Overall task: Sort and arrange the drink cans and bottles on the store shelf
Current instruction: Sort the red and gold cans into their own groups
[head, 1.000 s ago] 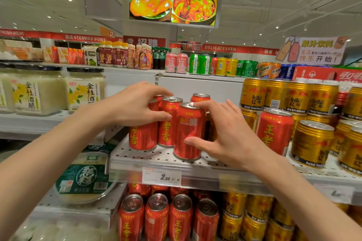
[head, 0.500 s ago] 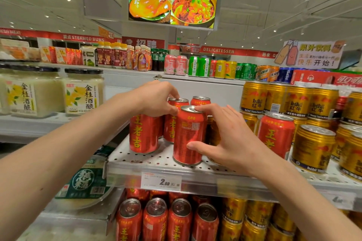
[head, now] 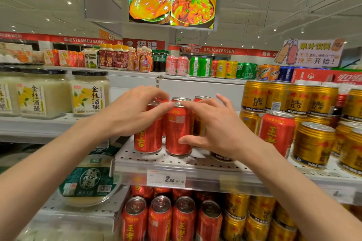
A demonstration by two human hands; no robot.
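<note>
- Centre frame, perforated shelf [head: 176, 162]: right hand [head: 215, 127] grips front red can [head: 177, 131], thumb low, forefinger at rim.
- Left hand [head: 133, 111] clasps neighbouring red can [head: 147, 139], touching the first.
- Right of frame: gold cans [head: 313, 143].
- Upper background: mixed drinks row [head: 205, 66].

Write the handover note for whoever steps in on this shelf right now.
Left hand: fingers curled over the top of the left red can.
Right hand: thumb and fingers around the front red can, which stands on the perforated shelf.
Done: both cans stand upright, side by side near the shelf's front edge, more red cans behind.
Left: a lone red can stands among the gold cans to the right; move it over to the red group.
</note>
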